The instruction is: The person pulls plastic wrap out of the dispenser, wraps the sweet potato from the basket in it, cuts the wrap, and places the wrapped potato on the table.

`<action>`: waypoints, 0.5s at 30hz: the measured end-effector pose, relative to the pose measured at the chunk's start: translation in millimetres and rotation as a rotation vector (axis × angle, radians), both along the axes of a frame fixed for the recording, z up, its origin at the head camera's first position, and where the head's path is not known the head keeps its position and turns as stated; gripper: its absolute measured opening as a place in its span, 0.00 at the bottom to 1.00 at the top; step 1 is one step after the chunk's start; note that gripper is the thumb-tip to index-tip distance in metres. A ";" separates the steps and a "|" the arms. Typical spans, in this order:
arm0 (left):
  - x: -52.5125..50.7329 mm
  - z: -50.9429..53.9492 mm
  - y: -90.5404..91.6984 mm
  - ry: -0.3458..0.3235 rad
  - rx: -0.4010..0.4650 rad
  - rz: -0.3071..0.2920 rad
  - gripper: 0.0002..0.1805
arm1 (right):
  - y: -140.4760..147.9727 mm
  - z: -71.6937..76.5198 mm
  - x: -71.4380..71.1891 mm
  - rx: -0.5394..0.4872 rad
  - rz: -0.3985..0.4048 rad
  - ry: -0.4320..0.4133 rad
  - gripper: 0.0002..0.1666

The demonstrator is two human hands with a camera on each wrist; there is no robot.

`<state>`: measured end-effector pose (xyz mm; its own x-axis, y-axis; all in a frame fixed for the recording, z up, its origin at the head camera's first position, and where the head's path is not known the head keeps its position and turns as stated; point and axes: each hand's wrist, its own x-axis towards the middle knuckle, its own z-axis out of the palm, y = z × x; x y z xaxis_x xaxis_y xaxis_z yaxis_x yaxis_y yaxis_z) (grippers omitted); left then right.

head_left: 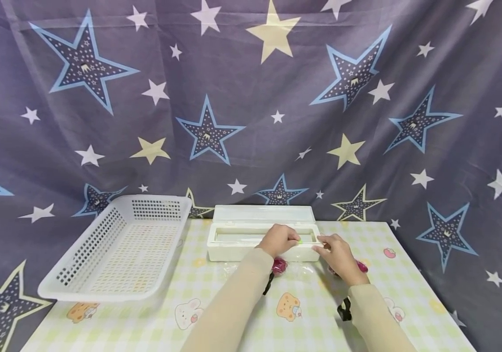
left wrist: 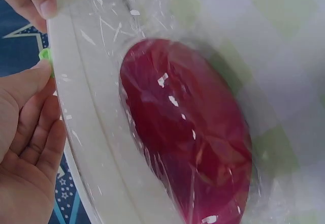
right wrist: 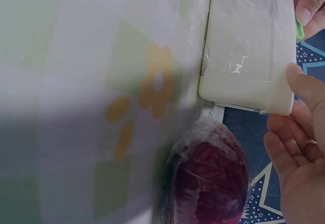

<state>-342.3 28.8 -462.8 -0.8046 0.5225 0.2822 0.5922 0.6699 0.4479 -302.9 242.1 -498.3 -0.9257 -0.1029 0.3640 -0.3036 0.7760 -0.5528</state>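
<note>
A long white box (head_left: 229, 252) with its lid (head_left: 262, 214) raised stands near the back of the table; it looks like a cling film dispenser. My left hand (head_left: 279, 238) pinches a small green slider (left wrist: 45, 56) at the box's rim between thumb and finger. At the box's right end, my right hand (head_left: 338, 254) grips the corner, thumb on the rim and fingers beneath. Clear film (head_left: 302, 270) hangs over the front and onto the table. Under it lies a dark-red oval object (left wrist: 185, 127). A second dark-red object (right wrist: 210, 183), wrapped in film, lies below my right hand.
A white perforated plastic basket (head_left: 163, 271) stands on the left of the table. The checked tablecloth (head_left: 312, 332) carries cartoon prints. A star-patterned curtain (head_left: 242, 73) hangs close behind the box and along the right side.
</note>
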 end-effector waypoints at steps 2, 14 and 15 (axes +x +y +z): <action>-0.3 -0.6 5.4 -0.001 -0.007 0.016 0.04 | 0.8 0.6 0.2 -0.001 0.002 0.006 0.24; 1.4 -7.6 18.8 0.050 0.060 0.001 0.05 | -1.7 2.2 1.2 -0.001 0.005 -0.001 0.22; 1.1 -8.0 18.9 0.045 0.059 0.003 0.05 | -1.7 2.0 1.2 0.001 0.006 0.001 0.22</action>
